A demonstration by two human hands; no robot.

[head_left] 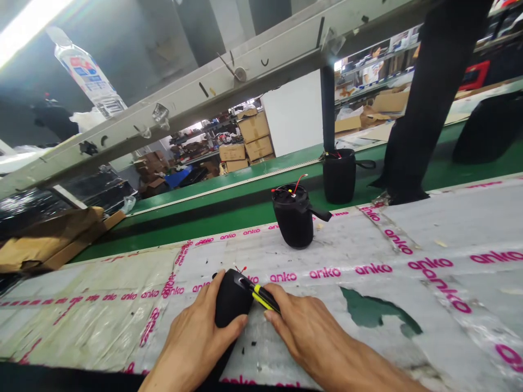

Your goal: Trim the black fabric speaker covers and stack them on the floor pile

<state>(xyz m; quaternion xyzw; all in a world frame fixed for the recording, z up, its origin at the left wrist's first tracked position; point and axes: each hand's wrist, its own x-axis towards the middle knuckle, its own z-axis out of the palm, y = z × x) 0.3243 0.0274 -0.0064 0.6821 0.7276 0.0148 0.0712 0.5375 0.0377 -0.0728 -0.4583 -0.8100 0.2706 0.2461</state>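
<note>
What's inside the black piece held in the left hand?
Only a bit of red wire shows, at the far end of the black piece. Its interior is out of sight behind its black wall, which the left hand partly covers.

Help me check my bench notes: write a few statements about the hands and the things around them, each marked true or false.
1. The right hand holds a yellow-and-black tool. True.
2. The left hand touches nothing. False: it grips a black container.
3. Red wire sticks up from the nearer standing container. True.
4. The lettering on the sheet is green. False: it is pink.
</note>
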